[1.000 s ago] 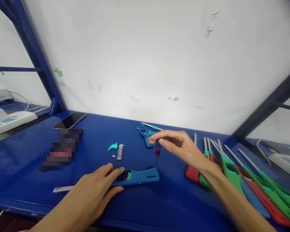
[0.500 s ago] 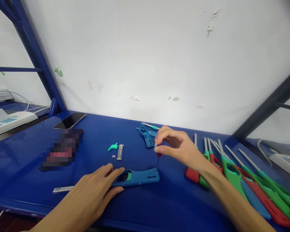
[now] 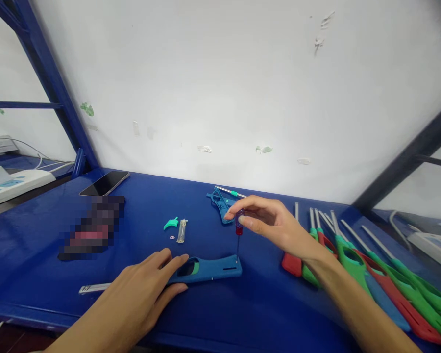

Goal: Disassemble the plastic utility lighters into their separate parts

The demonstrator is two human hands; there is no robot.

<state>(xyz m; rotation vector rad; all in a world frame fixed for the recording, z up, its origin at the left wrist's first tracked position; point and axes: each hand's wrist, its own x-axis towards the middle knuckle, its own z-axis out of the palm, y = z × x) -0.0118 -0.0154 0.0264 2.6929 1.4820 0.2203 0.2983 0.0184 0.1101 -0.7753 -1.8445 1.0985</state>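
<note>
The fingers of the right hand [image 3: 275, 223] have straightened since the frame 0.5 s ago, baring more of the screwdriver [image 3: 239, 228], whose shaft now stands nearly upright. The left hand [image 3: 147, 284] has kept its hold.

The right hand's grip is light and nearly closed: the thumb and fingertips flank the purple and red screwdriver handle, and its tip meets the wide right end of the blue lighter [image 3: 218, 268]. That lighter lies flat on the blue table [image 3: 143, 220], in front of the person. The left thumb and fingers close around its middle, thumb on the near side; its metal tube [image 3: 94, 288] sticks out to the left. A bit of green shows inside the lighter's finger opening.

Behind it lie 1 clear tank [image 3: 182, 231], whose contents I cannot make out, 1 green trigger [image 3: 171, 223] and 1 tiny pink piece [image 3: 172, 238]. Farther back is an open blue shell [image 3: 223, 208], partly behind the right hand, near a metal rod [image 3: 224, 189] with a green collar. Red, green and blue lighters [image 3: 356, 262] lie close together at the right.
</note>
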